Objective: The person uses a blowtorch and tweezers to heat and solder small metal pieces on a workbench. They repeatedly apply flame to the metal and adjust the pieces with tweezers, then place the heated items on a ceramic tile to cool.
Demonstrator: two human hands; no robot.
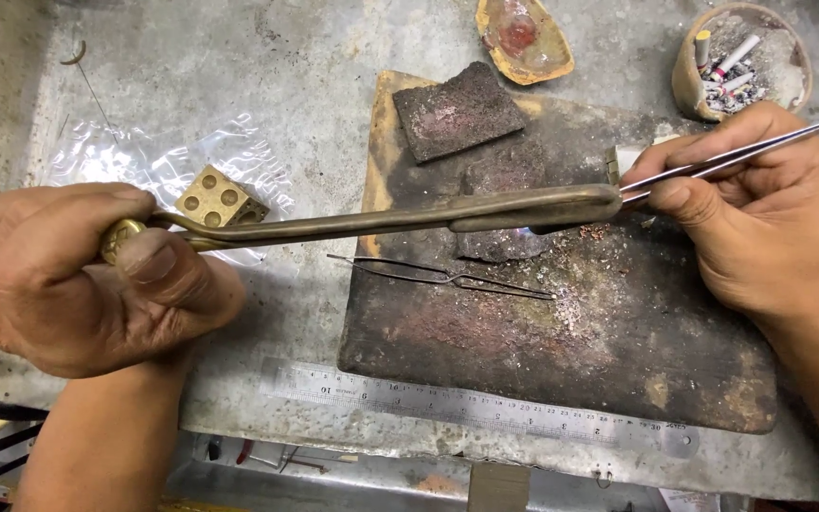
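The left hand (78,275) is closed in a fist round the knurled brass end of a long, curved brass blowtorch pipe (381,220), thumb pressed on top. The pipe reaches rightward over the scorched, dark rectangular soldering board (618,379), and a small blue flame shows just under its nozzle, near a dark charred block (500,242). The pipe looks rigid and fairly heavy, hot toward the tip, so the far brass end is the safe place to hold it.

The right hand (760,209) pinches a pair of thin steel tweezers (760,142) between thumb and fingers, wrist raised, the tips aimed at the nozzle. They look light, springy and slippery, best held mid-shaft. Whether the tips hold anything cannot be told.

A bent length of thin wire (447,277), light and easily deformed, lies on the board below the pipe. A steel ruler (476,408) lies along the grey surface (267,57) at the board's near edge. A brass dapping cube (210,197) sits on clear plastic, just behind the pipe.
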